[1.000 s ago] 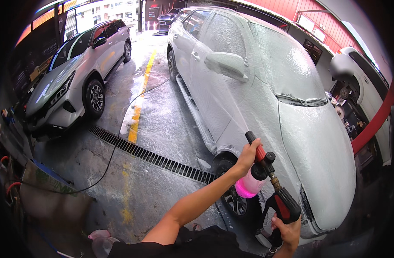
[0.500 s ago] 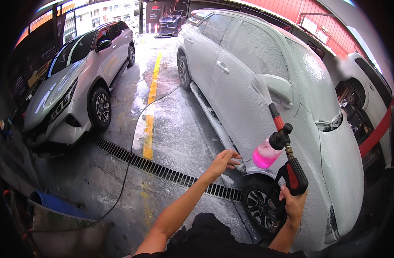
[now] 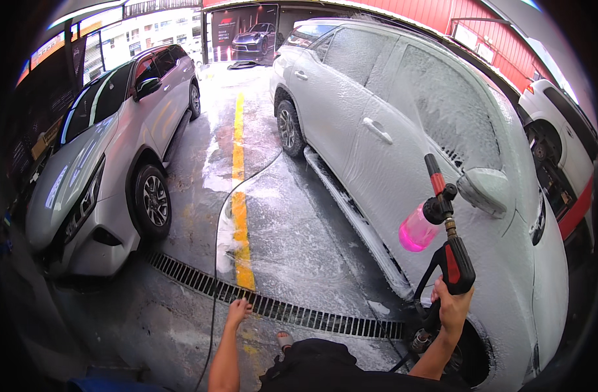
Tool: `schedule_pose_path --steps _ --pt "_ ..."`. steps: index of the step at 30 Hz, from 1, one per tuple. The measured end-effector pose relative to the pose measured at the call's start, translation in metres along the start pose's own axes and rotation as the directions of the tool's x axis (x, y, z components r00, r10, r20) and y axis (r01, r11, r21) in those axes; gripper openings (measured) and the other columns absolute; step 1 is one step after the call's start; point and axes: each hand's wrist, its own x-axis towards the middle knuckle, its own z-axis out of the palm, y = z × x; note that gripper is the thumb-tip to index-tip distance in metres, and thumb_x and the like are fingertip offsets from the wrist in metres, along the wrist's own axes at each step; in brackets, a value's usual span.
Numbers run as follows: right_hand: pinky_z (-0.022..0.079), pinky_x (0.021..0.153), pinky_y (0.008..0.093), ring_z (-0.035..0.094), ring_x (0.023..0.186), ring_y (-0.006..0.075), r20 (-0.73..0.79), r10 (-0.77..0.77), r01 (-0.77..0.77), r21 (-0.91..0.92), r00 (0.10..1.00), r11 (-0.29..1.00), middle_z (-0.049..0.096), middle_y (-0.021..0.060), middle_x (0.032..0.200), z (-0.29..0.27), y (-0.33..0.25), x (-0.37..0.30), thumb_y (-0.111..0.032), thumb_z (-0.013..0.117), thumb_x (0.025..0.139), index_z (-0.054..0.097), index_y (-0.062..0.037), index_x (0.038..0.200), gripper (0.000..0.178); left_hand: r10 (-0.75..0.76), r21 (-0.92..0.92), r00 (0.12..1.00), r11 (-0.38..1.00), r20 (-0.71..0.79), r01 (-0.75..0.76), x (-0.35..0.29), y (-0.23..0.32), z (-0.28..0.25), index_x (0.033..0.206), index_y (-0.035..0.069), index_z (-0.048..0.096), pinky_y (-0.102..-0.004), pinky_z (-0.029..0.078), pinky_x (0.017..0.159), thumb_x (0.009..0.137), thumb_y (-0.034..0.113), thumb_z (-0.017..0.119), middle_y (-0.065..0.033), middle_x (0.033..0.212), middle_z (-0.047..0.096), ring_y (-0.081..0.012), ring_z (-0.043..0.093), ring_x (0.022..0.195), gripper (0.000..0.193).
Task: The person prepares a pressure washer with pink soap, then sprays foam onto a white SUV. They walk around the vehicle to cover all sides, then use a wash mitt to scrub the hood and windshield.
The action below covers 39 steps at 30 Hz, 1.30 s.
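While the right hand (image 3: 453, 307) wraps round the rear grip of a red-and-black pressure-washer foam gun (image 3: 457, 264) at the lower right of the frame, the left hand (image 3: 240, 312) is well apart from it at the lower centre-left, empty, its fingers loosely curled before a slotted drain grate (image 3: 312, 316). Whether a finger presses the trigger cannot be told. From the right hand the gun points up the frame; a clear bottle (image 3: 416, 230) of bright pink liquid hangs from its front section, to the left of the barrel.

Beyond the gun, a foam-coated SUV (image 3: 341, 121) fills the right half, white suds streaking its side window (image 3: 446, 98); its wing mirror (image 3: 485, 191) appears just right of the nozzle. Wet grey concrete (image 3: 299, 261) covers the middle, crossed by a yellow line (image 3: 239, 170) and a dark hose (image 3: 218, 248).

At the left stands a silver SUV (image 3: 126, 140); at the upper centre, a dark poster (image 3: 237, 23) shows a sports car. Red corrugated cladding (image 3: 410, 8) spans the upper right, above a white vehicle (image 3: 568, 127) at the right edge.
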Motion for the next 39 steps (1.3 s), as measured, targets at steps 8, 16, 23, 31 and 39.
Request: schedule_pose_path --steps 8,16,23,31,39 --pt "0.045 0.051 0.0261 0.054 0.053 0.0099 -0.011 0.052 -0.05 0.114 0.999 0.992 0.057 0.0035 0.067 0.217 0.005 0.1 0.002 0.066 0.086 0.062 0.0046 0.094 0.009 -0.761 -0.229 0.612 0.648 -0.215 0.726 0.005 -0.148 -0.214 0.095 0.007 0.052 -0.0507 0.052 0.065 0.107 0.035 0.043 -0.0118 0.08 0.058 -0.029 0.063 0.072 0.032" --pt "0.044 0.049 0.0252 0.053 0.051 0.0084 0.038 0.059 -0.059 -0.013 0.998 0.998 0.058 0.0019 0.065 0.473 0.039 0.158 0.001 0.067 0.085 0.063 0.004 0.087 0.005 -0.798 -0.209 0.585 0.603 -0.145 0.77 0.184 -0.084 -0.35 0.101 0.006 0.054 -0.0538 0.054 0.071 0.107 0.033 0.043 -0.015 0.086 0.062 -0.0325 0.067 0.085 0.029" --pt "0.044 0.049 0.0245 0.055 0.054 0.0078 -0.026 0.078 -0.078 0.003 0.997 0.997 0.06 0.0016 0.071 0.678 0.054 0.219 0.001 0.069 0.087 0.063 0.0032 0.093 0.009 -0.264 -0.003 0.957 0.964 -0.122 0.266 0.487 0.153 -0.461 0.103 0.008 0.058 -0.0347 0.053 0.053 0.104 0.03 0.052 -0.0049 0.087 0.068 -0.0201 0.071 0.073 0.023" --pt "0.048 0.068 0.0274 0.057 0.074 0.0092 0.009 0.099 -0.096 -0.17 0.995 0.981 0.064 0.0022 0.084 0.911 0.157 0.328 0.0 0.071 0.081 0.064 0.0028 0.105 0.025 -0.068 0.109 0.998 0.992 0.005 0.067 0.733 0.332 -0.509 0.115 0.004 0.06 -0.0351 0.057 0.068 0.106 0.034 0.051 -0.0073 0.107 0.072 -0.022 0.073 0.086 0.032" --pt "0.047 0.051 0.0271 0.057 0.057 0.0091 -0.007 0.213 -0.211 -0.147 0.977 0.966 0.062 0.0027 0.072 1.134 0.239 0.452 0.0 0.068 0.081 0.062 0.0028 0.105 0.024 -0.42 0.187 0.908 0.892 0.003 0.412 0.876 0.395 -0.621 0.124 0.005 0.055 -0.0446 0.058 0.075 0.106 0.04 0.048 -0.0109 0.116 0.068 -0.0289 0.072 0.096 0.041"
